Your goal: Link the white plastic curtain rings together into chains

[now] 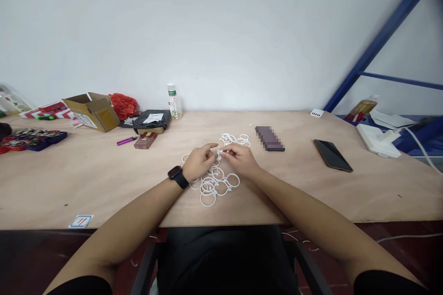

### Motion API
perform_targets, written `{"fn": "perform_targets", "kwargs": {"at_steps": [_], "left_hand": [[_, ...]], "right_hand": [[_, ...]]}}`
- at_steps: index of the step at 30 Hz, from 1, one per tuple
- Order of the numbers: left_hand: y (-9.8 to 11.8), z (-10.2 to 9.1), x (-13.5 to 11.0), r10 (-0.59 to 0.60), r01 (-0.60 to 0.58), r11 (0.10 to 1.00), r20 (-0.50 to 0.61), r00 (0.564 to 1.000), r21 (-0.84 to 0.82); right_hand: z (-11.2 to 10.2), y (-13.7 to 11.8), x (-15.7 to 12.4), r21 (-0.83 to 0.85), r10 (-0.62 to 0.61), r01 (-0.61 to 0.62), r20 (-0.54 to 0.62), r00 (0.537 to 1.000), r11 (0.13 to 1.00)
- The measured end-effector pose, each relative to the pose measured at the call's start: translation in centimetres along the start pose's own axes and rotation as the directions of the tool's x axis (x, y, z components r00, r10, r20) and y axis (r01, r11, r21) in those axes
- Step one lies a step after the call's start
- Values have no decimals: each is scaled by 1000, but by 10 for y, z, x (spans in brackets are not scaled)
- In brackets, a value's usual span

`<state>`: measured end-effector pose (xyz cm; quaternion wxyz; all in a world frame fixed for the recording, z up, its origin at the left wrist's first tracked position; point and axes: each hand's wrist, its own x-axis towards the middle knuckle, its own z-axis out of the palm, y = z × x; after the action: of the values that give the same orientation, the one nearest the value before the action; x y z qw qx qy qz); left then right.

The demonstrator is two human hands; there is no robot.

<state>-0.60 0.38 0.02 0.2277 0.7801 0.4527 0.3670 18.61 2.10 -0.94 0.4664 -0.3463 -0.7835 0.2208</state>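
My left hand [200,163], with a black watch on its wrist, is curled at the middle of the table. Its fingertips meet a small white plastic ring [218,160], partly hidden by the fingers. From the other side my right hand [241,160] pinches the same white piece between thumb and forefinger. Under and in front of the hands lies a loose pile of white rings [208,199] with small tabs, some overlapping. Just beyond my right hand is a second group of white rings [243,137].
Right of the rings lie a dark pixelated packet [270,138], a phone [332,155] and a white device [378,141]. On the left are a purple pen [126,141], a dark red box [145,140], a black parcel [152,121], a bottle [172,101] and an open carton [92,111].
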Motion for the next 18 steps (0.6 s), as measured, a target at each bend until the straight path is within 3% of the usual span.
{"fn": "perform_targets", "kwargs": {"at_steps": [3, 7, 18], "left_hand": [[1, -5, 2, 141, -135, 985, -48, 989, 105], [0, -7, 1, 258, -251, 954, -23, 966, 166], [2, -8, -2, 340, -352, 923, 99, 935, 153]], "right_hand": [[0, 3, 1, 202, 146, -147, 23, 989, 968], [0, 3, 2, 349, 206, -235, 119, 971, 907], [-2, 0, 3, 473, 203, -328, 296, 933, 818]]}}
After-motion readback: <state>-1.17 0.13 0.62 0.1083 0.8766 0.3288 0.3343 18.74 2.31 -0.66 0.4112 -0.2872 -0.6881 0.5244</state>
